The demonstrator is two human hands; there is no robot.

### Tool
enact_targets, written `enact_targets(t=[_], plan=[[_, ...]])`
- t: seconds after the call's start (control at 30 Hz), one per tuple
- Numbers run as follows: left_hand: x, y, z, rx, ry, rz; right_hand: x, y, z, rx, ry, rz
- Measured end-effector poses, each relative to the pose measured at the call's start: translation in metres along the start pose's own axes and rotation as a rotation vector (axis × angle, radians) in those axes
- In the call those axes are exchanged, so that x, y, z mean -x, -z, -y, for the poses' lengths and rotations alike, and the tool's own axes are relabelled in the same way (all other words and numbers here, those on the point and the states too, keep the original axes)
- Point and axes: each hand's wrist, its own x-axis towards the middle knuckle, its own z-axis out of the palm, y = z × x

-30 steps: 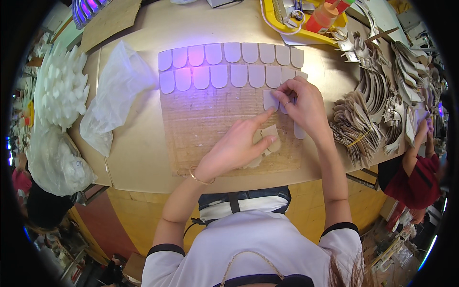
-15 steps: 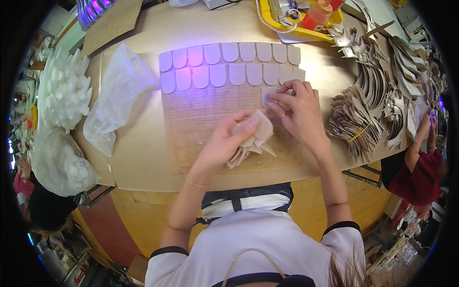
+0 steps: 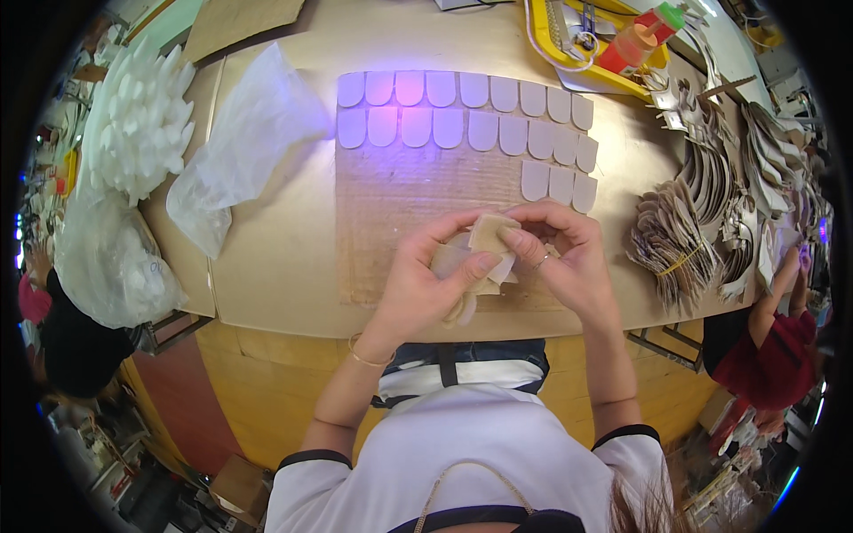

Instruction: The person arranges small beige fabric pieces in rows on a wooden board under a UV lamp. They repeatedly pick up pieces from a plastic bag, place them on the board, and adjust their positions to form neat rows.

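Observation:
My left hand is closed on a loose stack of beige, round-ended pieces, several of them poking out below the fingers. With thumb and fingers, my right hand pinches the top beige piece of that stack, so both hands meet over the near part of a brown cardboard sheet. Beyond them on the sheet lie two full rows of pale tongue-shaped pieces, flat and side by side. A shorter third row sits at the right, just past my right hand.
Bundled curved brown pieces are heaped at the right. A yellow tray with bottles stands at the far right. White plastic bags and a white knobbly pile lie left. A person in red works at right.
My right hand has left the short row and come back to the stack in my left hand. The third row now shows several pieces uncovered. The view has shifted slightly.

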Motion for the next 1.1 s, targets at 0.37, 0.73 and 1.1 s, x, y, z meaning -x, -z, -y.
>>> enact_targets(t=[0.37,0.73,1.1], plan=[[0.004,0.005,0.004,0.095,0.225,-0.11,0.01,-0.017,-0.011,0.815,0.596,-0.174],[0.002,0.005,0.01,-0.379,-0.213,-0.057,-0.003,0.013,0.011,0.399,0.01,0.239],[-0.004,0.007,0.005,-0.648,-0.287,0.099,-0.006,0.01,0.008,0.814,0.241,0.201]])
